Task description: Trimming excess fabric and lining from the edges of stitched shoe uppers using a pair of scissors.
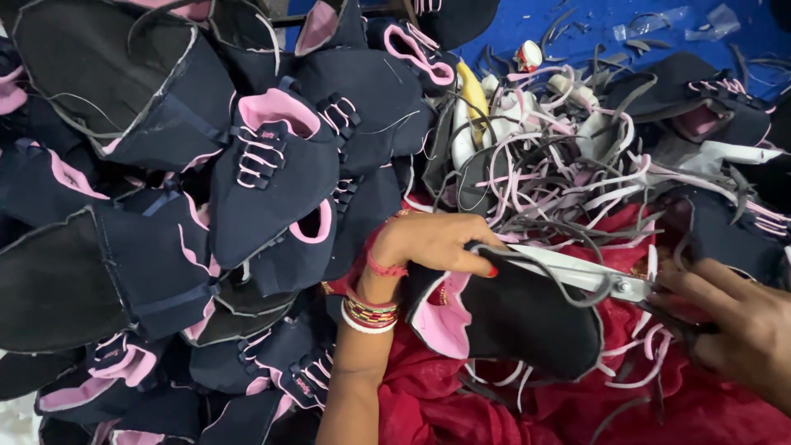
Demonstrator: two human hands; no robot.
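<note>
My left hand (432, 243) grips the upper edge of a dark navy shoe upper with pink lining (503, 317) that lies bottom-up over my red-clothed lap. My right hand (737, 330) is closed on the handles of metal scissors (589, 276). Their blades reach left along the upper's top rim toward my left fingers. A thin grey strip curls off the rim beside the blades.
A big heap of navy-and-pink shoe uppers (272, 173) fills the left half. A tangle of pink and grey trimmed strips (560, 173) lies behind my hands, with more uppers (709, 107) at right on a blue sheet (568, 25). Red cloth (494, 412) covers the near side.
</note>
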